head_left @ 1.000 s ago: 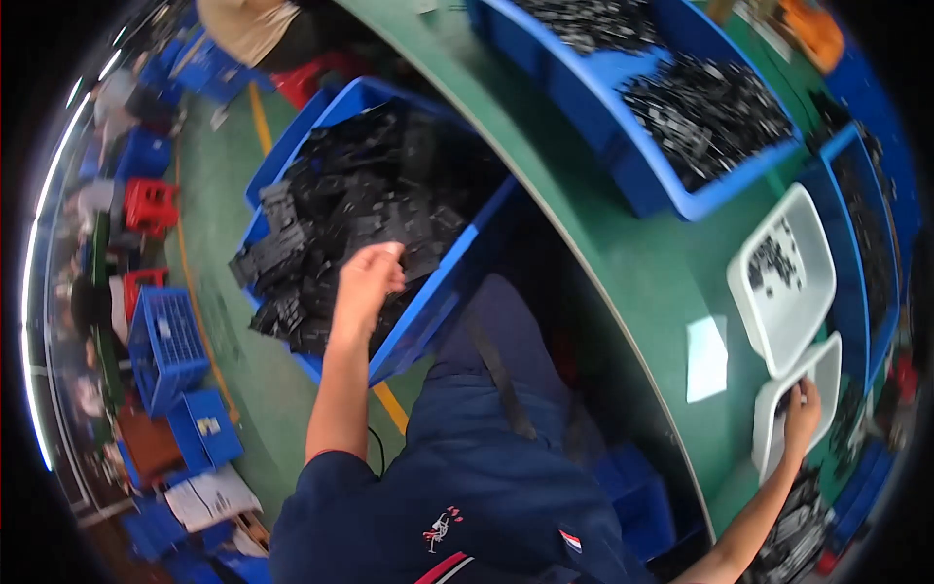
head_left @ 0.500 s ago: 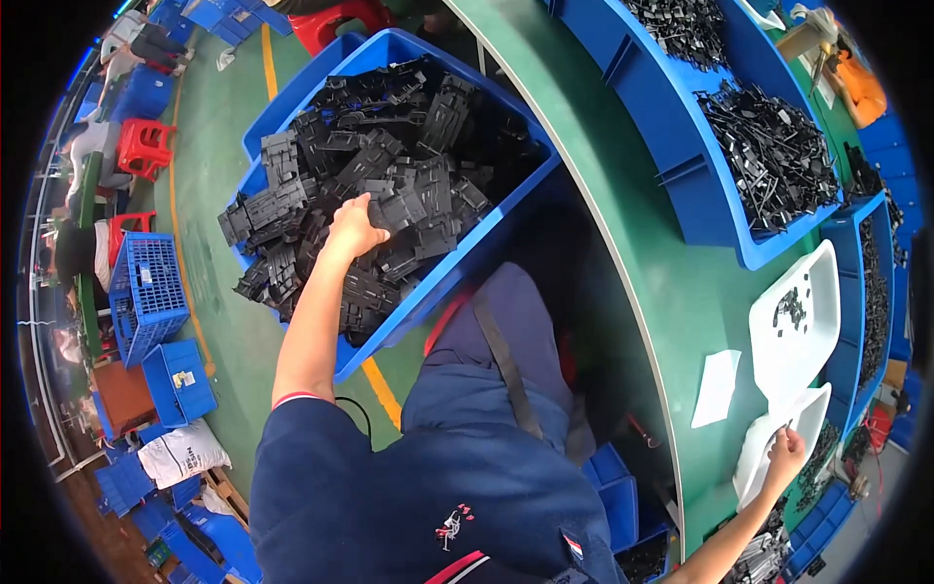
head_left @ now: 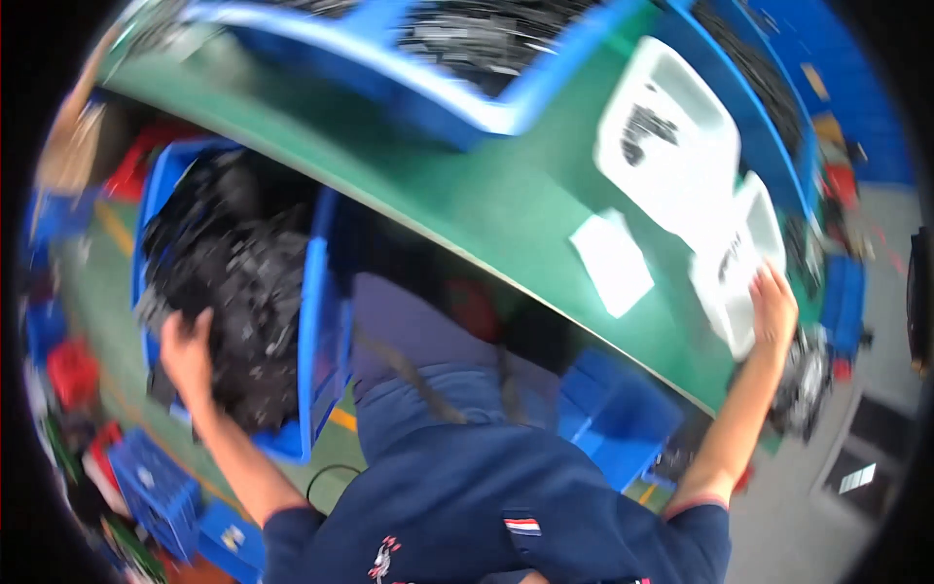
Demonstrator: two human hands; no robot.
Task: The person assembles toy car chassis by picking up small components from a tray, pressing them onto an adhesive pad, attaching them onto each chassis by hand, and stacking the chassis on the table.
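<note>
Fingers of the left hand rest among black parts (grip apparently unreadable through blur); right hand touches a white tray.

1. This is a factory or assembly workshop, shown blurred.
2. A long green counter carries blue bins heaped with small dark parts, and white trays with a few more.
3. A large blue crate beside the counter is piled with black plastic parts.
4. More blue crates and red ones stand on the floor around.
</note>
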